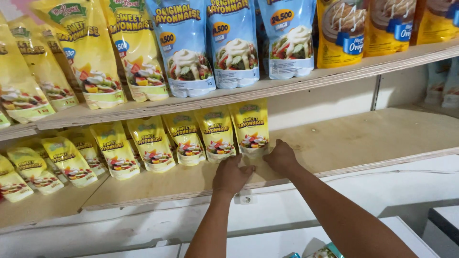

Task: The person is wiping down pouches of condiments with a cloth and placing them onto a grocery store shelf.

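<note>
A row of small yellow sauce pouches stands on the lower wooden shelf [363,138]. The rightmost yellow pouch [250,126] is upright at the end of the row. My left hand [232,175] rests palm down on the shelf just in front of it, fingers together and reaching toward its base. My right hand [281,156] lies on the shelf at the pouch's right bottom corner, fingertips touching or nearly touching it. Neither hand wraps around anything.
The upper shelf [334,74] carries large yellow pouches [91,52] at left, blue pouches [184,48] in the middle and orange-yellow pouches [342,31] at right. Bare wood extends to the right of the row. A white counter [287,241] lies below.
</note>
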